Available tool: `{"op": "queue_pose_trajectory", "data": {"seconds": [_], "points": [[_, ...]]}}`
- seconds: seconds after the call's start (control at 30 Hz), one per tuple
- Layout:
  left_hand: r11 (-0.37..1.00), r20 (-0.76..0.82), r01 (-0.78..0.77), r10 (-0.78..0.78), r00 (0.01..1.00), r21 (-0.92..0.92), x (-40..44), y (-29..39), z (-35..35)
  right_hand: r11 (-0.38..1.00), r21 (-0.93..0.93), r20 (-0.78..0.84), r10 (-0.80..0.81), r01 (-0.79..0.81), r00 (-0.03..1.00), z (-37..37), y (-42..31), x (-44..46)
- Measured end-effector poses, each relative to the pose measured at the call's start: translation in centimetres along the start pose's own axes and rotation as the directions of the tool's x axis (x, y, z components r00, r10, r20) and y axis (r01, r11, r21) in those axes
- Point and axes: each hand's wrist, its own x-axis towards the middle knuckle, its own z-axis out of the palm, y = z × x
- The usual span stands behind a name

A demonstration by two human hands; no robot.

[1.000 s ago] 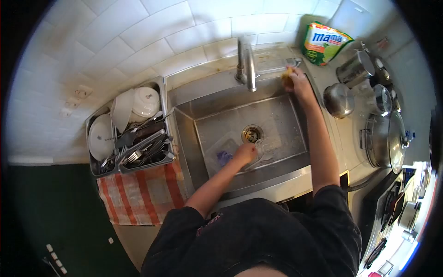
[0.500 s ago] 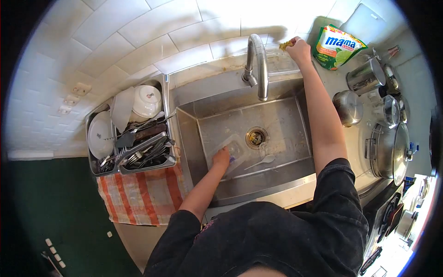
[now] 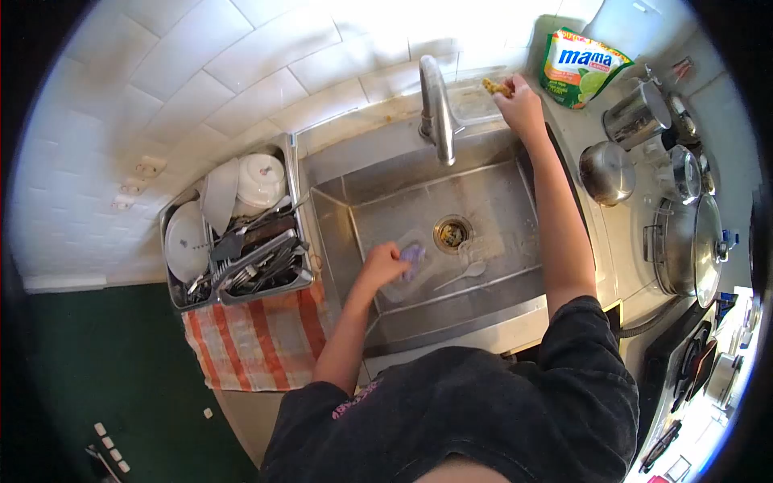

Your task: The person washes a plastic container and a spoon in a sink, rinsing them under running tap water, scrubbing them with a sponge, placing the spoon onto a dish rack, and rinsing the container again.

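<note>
My right hand [image 3: 518, 101] is closed on a yellow sponge [image 3: 497, 87] above the back right edge of the sink [image 3: 386, 193], beside the faucet [image 3: 437, 113]. Inside the sink, my left hand [image 3: 388, 262] pinches or touches a small purple item [image 3: 413, 259]; its exact grip is unclear. Beneath that item lies a clear plastic container [image 3: 394, 290]. A pale spoon [image 3: 473, 270] rests on the sink floor, below the drain [image 3: 452, 233], with a clear, hard-to-make-out piece beside it.
At the left, a metal rack [image 3: 302, 278] holds plates and cutlery over a striped cloth [image 3: 262, 342]. A green pouch [image 3: 576, 71] stands at the back right. Metal pots, including a large lidded one [image 3: 680, 245], line the right counter.
My left hand has moved from near the drain to the purple item at the sink's left. My right hand has risen with the sponge from the sink edge. The spoon shows now.
</note>
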Motion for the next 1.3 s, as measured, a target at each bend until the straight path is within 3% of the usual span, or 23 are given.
{"op": "queue_pose_trajectory", "data": {"seconds": [0.03,0.07,0.13,0.17,0.23,0.33,0.43,0.53,0.6,0.7,0.77,0.83,0.9,1.0,1.1,1.2,1.23,1.27,1.3], "points": [[0.992,-0.046,-0.054,0.049,0.998,-0.116,-0.1,-0.3,-0.2,0.997,0.070,-0.020,-0.033,0.034,0.999,-0.4,-0.7,-2.1],[0.924,-0.034,-0.057,0.048,0.998,-0.378,-0.5,-0.3,-0.3,0.979,0.204,0.114,-0.009,-0.015,0.993,-0.2,-0.7,-4.9],[0.601,-0.024,-0.061,0.069,0.997,-0.797,-1.2,0.6,-0.6,0.826,0.523,0.359,0.010,-0.210,0.933,0.2,-1.4,-10.9],[0.595,-0.044,-0.072,0.062,0.997,-0.801,-1.4,1.1,-0.9,0.657,0.668,0.468,-0.006,-0.349,0.884,0.2,-2.3,-13.6],[0.584,-0.067,-0.082,0.047,0.997,-0.807,-2.0,1.9,-0.8,0.552,0.665,0.572,0.055,-0.502,0.818,-0.2,-3.2,-17.3],[0.647,-0.036,-0.069,0.065,0.997,-0.759,-1.9,2.8,1.0,0.612,0.609,0.569,0.107,-0.505,0.816,-1.4,-2.4,-19.9],[0.772,0.136,-0.030,0.150,0.979,-0.635,1.2,2.9,6.5,0.669,0.548,0.602,0.102,-0.503,0.792,-1.7,1.4,-21.1],[0.918,0.117,-0.255,0.302,0.946,-0.304,4.4,3.3,13.0,0.684,0.561,0.495,0.176,-0.467,0.851,-3.1,2.5,-22.0],[0.916,0.093,-0.399,0.401,0.911,-0.040,4.1,4.1,13.8,0.693,0.527,0.504,0.212,-0.492,0.837,-4.3,2.9,-22.3],[0.964,-0.086,-0.267,0.268,0.960,0.023,2.5,4.2,11.3,0.714,0.488,0.499,0.244,-0.502,0.831,-6.3,3.7,-22.8],[0.914,-0.409,-0.275,0.382,0.829,0.297,2.0,1.5,8.8,0.704,0.476,0.486,0.290,-0.528,0.825,-7.2,4.6,-23.3],[0.931,-0.582,-0.007,0.234,0.779,0.365,1.9,-1.7,6.4,0.667,0.484,0.494,0.327,-0.567,0.806,-7.3,5.7,-23.9],[0.917,-0.506,0.224,-0.028,0.862,0.331,1.2,-3.9,4.7,0.637,0.487,0.501,0.357,-0.597,0.789,-7.0,6.0,-24.3],[0.915,-0.175,0.230,-0.179,0.968,0.333,3.0,-9.0,5.2,0.636,0.476,0.512,0.362,-0.608,0.779,-5.2,6.1,-24.7],[0.936,-0.147,0.246,-0.214,0.966,0.253,3.2,-7.7,4.2,0.667,0.457,0.546,0.312,-0.589,0.778,-2.2,6.0,-25.1],[0.985,-0.210,0.080,-0.046,0.977,0.156,0.2,-2.1,1.4,0.628,0.443,0.644,0.273,-0.639,0.715,0.2,3.5,-25.4],[0.999,-0.284,0.018,-0.029,0.958,-0.043,-0.1,-1.6,1.5,0.617,0.424,0.696,0.247,-0.663,0.674,0.8,2.0,-25.5],[0.970,-0.357,-0.064,-0.025,0.934,-0.234,-0.4,-1.0,1.9,0.430,0.521,0.727,0.229,-0.737,0.647,1.9,0.4,-25.5],[0.973,-0.416,-0.164,0.083,0.905,-0.162,-0.8,0.2,2.0,0.222,0.587,0.754,0.199,-0.778,0.626,3.4,-1.0,-25.6]]}}
